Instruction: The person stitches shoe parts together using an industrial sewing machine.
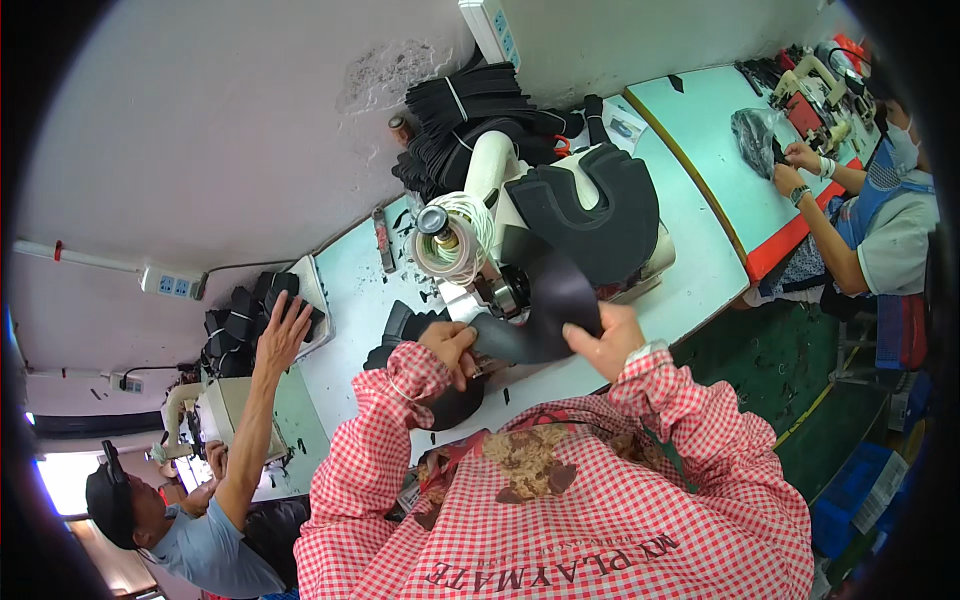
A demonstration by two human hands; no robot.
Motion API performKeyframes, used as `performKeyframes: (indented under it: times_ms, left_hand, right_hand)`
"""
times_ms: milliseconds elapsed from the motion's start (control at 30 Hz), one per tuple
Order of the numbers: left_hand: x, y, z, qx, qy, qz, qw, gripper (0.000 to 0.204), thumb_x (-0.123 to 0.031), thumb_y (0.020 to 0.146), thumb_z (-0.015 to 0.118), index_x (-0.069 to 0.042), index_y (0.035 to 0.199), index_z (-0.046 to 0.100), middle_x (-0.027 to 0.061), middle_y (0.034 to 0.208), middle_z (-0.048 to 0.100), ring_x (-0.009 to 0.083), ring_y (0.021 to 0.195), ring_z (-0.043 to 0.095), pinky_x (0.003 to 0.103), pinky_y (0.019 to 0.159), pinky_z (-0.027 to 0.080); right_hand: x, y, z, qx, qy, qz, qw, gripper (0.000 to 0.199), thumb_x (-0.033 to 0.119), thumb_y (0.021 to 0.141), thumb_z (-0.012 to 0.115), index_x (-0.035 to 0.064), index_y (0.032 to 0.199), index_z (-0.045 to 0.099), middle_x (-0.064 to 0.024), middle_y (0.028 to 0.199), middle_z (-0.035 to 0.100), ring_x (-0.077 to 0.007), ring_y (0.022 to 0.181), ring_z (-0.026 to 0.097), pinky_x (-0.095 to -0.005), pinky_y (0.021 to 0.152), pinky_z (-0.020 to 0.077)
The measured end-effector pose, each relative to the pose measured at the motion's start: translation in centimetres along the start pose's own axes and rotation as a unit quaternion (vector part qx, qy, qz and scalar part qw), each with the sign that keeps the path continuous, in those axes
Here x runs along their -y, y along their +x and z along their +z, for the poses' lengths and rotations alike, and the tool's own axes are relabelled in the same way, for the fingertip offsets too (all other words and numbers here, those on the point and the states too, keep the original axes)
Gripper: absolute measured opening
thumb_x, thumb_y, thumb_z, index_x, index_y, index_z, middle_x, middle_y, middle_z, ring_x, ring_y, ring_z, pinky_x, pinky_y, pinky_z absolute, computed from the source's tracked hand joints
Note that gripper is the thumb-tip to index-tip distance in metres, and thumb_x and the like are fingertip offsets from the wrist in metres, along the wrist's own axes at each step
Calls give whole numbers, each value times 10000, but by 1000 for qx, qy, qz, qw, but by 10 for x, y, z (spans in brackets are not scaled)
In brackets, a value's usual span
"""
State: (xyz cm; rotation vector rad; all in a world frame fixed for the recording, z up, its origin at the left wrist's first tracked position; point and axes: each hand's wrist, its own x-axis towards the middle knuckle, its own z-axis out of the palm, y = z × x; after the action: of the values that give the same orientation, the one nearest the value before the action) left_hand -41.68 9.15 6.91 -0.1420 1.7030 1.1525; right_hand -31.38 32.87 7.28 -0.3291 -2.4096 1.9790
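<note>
A smooth, black, curved flat piece [560, 290] is stretched between my two hands in front of a cream sewing-type machine [491, 165]. My left hand [452, 352] pinches the piece's left end. My right hand [608, 342] grips its right edge, thumb on top and the fingers partly hidden. The piece's upper part lies by the machine's dark round working head [509, 290], where the exact contact is hidden. Just beyond sits a stack of black U-shaped pieces [615, 225]. More black pieces [402, 326] lie at the machine's left, beside my left hand.
Tied bundles of black pieces [460, 110] stand against the wall. A coil of white cord [478, 225] hangs on the machine. A red-and-grey tool [383, 240] lies on the white table [345, 290]. One co-worker [200, 545] raises a hand at left; another [890, 235] handles a plastic bag at right.
</note>
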Motion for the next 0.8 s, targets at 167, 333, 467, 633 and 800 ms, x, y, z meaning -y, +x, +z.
performKeyframes:
  times_ms: [167, 333, 467, 633, 800]
  left_hand:
    - [-31, 17, 5, -68, 221, 40, 972, 326, -231, 911, 432, 53, 929, 591, 74, 548, 555, 147, 383, 506, 283, 368, 397]
    - [8, 43, -44, -215, 304, 226, 900, 282, -241, 883, 474, 0, 908, 618, 132, 643, 622, 245, 527, 597, 322, 506, 472]
    - [49, 33, -50, -244, 504, 5, 828, 475, -360, 822, 596, -28, 1148, 501, 236, 1003, 616, 385, 947, 589, 434, 812, 473]
    - [59, 35, -43, -248, 497, 21, 831, 478, -347, 804, 628, -53, 1154, 486, 210, 1065, 594, 379, 973, 578, 433, 827, 470]
    - [72, 24, -29, -344, 515, 101, 779, 373, -297, 791, 646, -113, 1085, 508, 151, 1016, 571, 349, 859, 609, 438, 731, 494]
  right_hand:
    - [3, -12, 5, 12, -6, 65, 998, 171, 104, 792, 592, -23, 902, 628, -84, 691, 643, -131, 621, 601, -280, 597, 472]
    - [30, -12, -38, 27, 62, 96, 993, 194, 115, 847, 568, -44, 946, 617, -68, 775, 653, -147, 724, 615, -279, 665, 484]
    - [81, 4, -77, -240, -22, -189, 952, 250, 39, 861, 504, -33, 1087, 587, -131, 1003, 630, -203, 932, 608, -307, 815, 467]
    - [19, 46, -102, -108, -468, -258, 838, 426, -24, 702, 567, 74, 1117, 580, -121, 1204, 540, -320, 1160, 469, -422, 997, 345]
    - [-8, 28, -74, -67, -492, -222, 839, 441, 113, 663, 664, 87, 1095, 579, -120, 1230, 507, -311, 1192, 418, -489, 998, 296]
